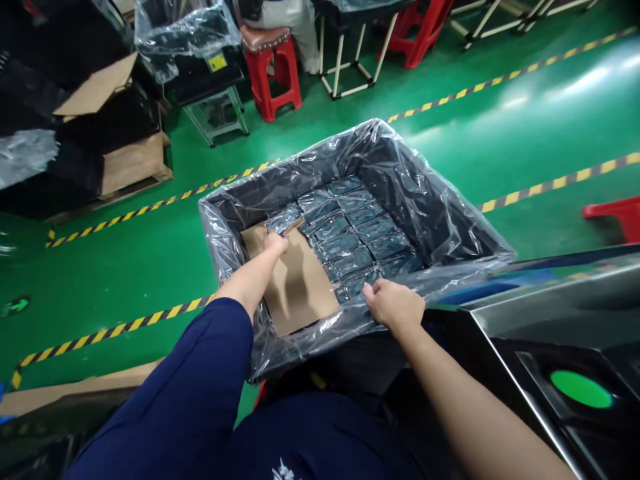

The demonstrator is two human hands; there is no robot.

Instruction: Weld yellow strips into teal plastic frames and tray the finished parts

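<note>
Blue cloth sleeve [200, 373] covers the left arm. Right hand [394, 305] is clenched on the crinkly clear plastic bag [450, 227] at the near edge of the dark box [260, 193]. Left hand [275, 243] reaches inside, over flat brown cardboard [300, 293], pinching a shiny wrapped packet [283, 219]. More flat packets [360, 233] lie in rows beside it. Beyond are a smooth green floor [500, 133] and a red stool [273, 73].

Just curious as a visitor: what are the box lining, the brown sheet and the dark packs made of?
The lining looks like thin clear plastic film: glossy, wrinkled, see-through. The brown sheet seems plain cardboard: matt, flat, tan. The dark packs appear wrapped in shiny plastic, judging by glints; their contents cannot be told.
</note>
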